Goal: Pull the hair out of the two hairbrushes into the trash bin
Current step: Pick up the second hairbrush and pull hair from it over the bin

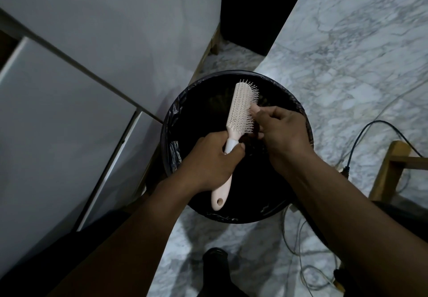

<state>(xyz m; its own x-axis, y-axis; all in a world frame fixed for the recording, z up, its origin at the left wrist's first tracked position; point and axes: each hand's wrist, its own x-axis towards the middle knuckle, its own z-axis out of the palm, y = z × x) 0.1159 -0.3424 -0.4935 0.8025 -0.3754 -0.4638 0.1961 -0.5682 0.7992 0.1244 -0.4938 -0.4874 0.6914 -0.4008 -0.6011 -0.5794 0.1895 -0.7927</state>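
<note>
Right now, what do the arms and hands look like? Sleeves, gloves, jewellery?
Both forearms are bare right up to the bottom frame edge: no sleeves show. The left hand and right hand have no gloves. No rings, watch, bands or markings are visible on either wrist or on the fingers that show. The light is dim, so fine detail could be missed.

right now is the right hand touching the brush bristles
Touching. The head view shows the right hand's fingertips pressed into the bristles of the hairbrush, held over the trash bin.
</note>
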